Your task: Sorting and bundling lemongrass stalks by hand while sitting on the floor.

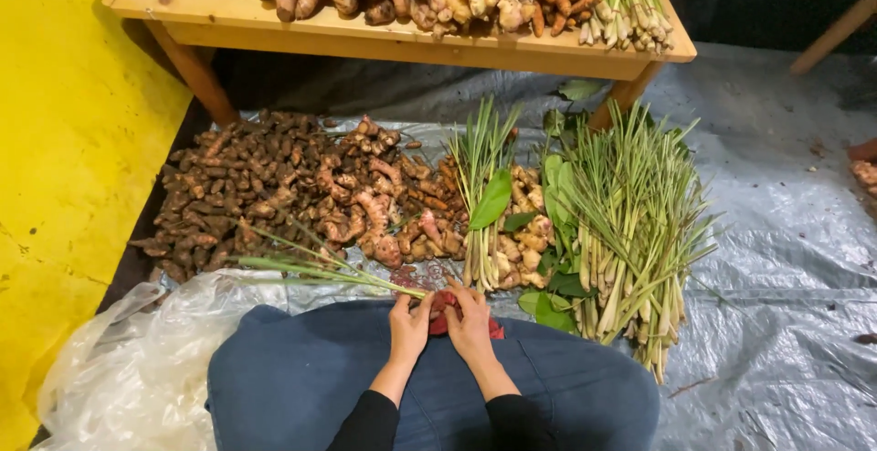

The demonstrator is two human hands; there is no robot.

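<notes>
A: Head view: the left hand (408, 326) and the right hand (470, 321) meet over the person's lap at six o'clock, both curled shut around a small red bundle (445, 309). The left hand also pinches the base of a few lemongrass stalks (315, 266) that fan out toward nine o'clock.

B: How would those stalks handle?

A: Light and springy, by the look of them. The thick pale base seems the firm place to grip; the thin green tips would likely bend or snap. What the red thing is made of cannot be told; it looks soft and wrinkled.

B: And the room around the hands?

A: Tight. Directly at twelve o'clock lies a heap of ginger and turmeric roots (292, 186) on the grey tarpaulin (776, 259). At two o'clock a large lemongrass pile (630, 222) lies with loose green leaves (493, 200) beside it. A clear plastic bag (128, 360) sits at eight o'clock. The wooden worktop (411, 44) edge hangs over the far side, loaded with more roots. Bare tarpaulin opens toward four o'clock.
</notes>
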